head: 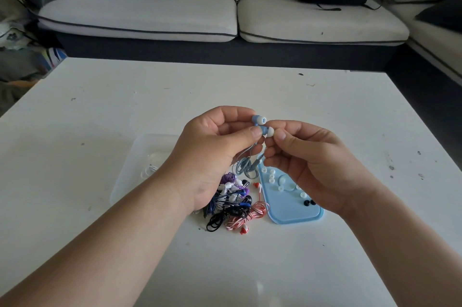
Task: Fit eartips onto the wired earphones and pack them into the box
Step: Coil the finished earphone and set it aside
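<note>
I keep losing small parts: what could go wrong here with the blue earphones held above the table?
The white silicone eartip, pinched by the right hand, could slip off and drop among the loose tips on the light blue plastic tray.
The coiled grey-blue earphone cable hangs close to the tangled pile of coloured earphones and might snag there.

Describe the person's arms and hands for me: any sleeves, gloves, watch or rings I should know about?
Both are bare. The left hand and right hand wear no gloves, and no rings show on the visible fingers. The thumbnails look short and unpainted. The left forearm and right forearm are uncovered to the frame edge: no sleeves, watch or wristband in view.
</note>
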A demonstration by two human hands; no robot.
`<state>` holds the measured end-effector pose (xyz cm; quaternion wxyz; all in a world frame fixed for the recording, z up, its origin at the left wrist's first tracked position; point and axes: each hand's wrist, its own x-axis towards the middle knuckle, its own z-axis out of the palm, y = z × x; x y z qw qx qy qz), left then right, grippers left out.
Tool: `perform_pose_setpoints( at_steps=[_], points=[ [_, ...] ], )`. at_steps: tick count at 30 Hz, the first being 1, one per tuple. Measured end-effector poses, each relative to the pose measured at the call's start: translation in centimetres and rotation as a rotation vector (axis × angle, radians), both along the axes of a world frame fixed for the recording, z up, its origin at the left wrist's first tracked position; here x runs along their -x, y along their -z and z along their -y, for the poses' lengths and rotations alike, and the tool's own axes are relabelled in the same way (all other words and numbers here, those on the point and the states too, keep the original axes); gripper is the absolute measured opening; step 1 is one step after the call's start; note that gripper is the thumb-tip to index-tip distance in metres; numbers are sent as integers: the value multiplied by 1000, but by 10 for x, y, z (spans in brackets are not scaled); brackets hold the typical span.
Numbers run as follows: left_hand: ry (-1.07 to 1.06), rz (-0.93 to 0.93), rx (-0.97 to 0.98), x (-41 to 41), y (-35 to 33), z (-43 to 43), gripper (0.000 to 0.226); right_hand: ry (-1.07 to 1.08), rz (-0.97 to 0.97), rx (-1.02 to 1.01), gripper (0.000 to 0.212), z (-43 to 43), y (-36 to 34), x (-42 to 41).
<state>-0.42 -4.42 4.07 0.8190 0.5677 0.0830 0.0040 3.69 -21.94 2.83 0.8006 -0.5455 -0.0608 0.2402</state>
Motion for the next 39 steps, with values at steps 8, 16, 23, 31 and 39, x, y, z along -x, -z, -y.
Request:
perform_pose_setpoints(
  at_steps=[8, 16, 23, 31, 39],
  points=[
    [-7, 5, -68, 0, 2, 1, 23, -17, -8, -15, 26, 1, 2, -2],
    [-7, 32, -143, 0, 4, 2, 21, -7, -23, 17, 30, 1, 5, -2],
    [-13, 42, -151, 2, 1, 6, 21, 71, 31, 96, 16, -7, 9, 4],
    [-88, -17, -299, -1, 15, 8, 18, 43, -71, 127, 16, -18, 17, 5],
    [-92, -56, -488, 2, 28, -6, 18, 361, -275, 286, 12, -15, 35, -4]
  ],
)
